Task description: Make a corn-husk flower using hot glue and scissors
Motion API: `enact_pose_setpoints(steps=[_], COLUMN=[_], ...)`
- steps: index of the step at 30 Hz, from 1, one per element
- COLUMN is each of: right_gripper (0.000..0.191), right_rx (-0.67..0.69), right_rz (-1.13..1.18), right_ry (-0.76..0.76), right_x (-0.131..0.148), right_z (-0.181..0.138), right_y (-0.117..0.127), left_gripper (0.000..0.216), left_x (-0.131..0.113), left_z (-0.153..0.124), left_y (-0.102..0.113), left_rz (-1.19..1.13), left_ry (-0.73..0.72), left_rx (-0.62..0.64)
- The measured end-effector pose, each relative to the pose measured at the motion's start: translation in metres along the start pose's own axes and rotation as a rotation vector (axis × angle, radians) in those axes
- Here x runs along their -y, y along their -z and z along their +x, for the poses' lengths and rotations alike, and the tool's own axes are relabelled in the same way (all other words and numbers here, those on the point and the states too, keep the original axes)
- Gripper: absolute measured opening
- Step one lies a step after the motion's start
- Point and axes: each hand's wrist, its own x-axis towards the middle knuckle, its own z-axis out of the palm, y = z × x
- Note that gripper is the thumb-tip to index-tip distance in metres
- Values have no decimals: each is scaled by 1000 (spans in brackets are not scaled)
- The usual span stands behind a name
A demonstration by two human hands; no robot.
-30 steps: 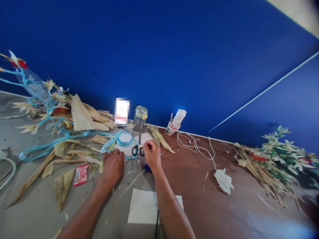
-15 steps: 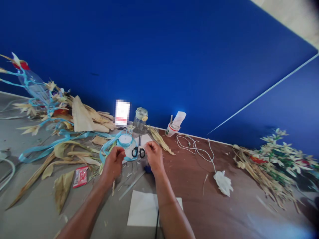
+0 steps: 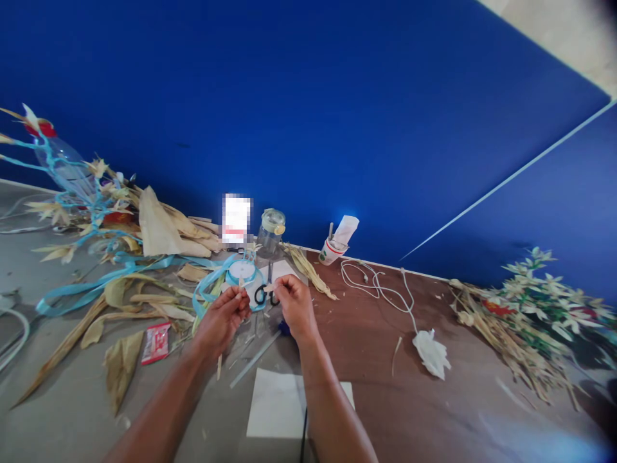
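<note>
My right hand (image 3: 295, 307) is closed in a pinch on a small pale husk piece (image 3: 268, 289), which sticks out to the left of the fingertips. My left hand (image 3: 225, 320) is also closed, thumb against fingers, with a tiny pale tip showing above them; what it belongs to I cannot make out. Just behind both hands lie black-handled scissors (image 3: 259, 296), the handles partly covered by my right hand and the husk piece. A light blue ribbon roll (image 3: 241, 271) sits behind my left hand.
Dried corn husks (image 3: 161, 222) and blue-wrapped stems with pale flowers (image 3: 94, 209) crowd the left. A glass jar (image 3: 270, 235) and a paper cup (image 3: 332, 251) stand by the blue partition (image 3: 308, 116). White cable (image 3: 378, 289) and dried flowers (image 3: 544, 302) lie rightward.
My right hand has turned slightly and moved left, so its pale husk piece now shows before the scissors. My left hand has rolled, bringing more fingers and a pale tip into sight.
</note>
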Motion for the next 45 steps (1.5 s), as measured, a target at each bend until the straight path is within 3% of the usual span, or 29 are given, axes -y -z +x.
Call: enact_pose_setpoints(steps=[20,29,39,45], right_gripper=[14,15,12,13], right_rx=[9,-3,15,10], right_rz=[25,13,-87,-112], right_ry=[-10,7,7,4], right_x=[1,0,3,6], right_z=[-1,-1,-6,-9], right_y=[0,4,-9,-12], left_gripper=[26,19,22,23], left_x=[8,12,19,17], left_z=[-1,2,5,4], left_y=[7,7,9,7], left_rz=[-14,-12,-12,-35], left_ry=[46,-28,-71,-73], left_rx=[72,121,8,53])
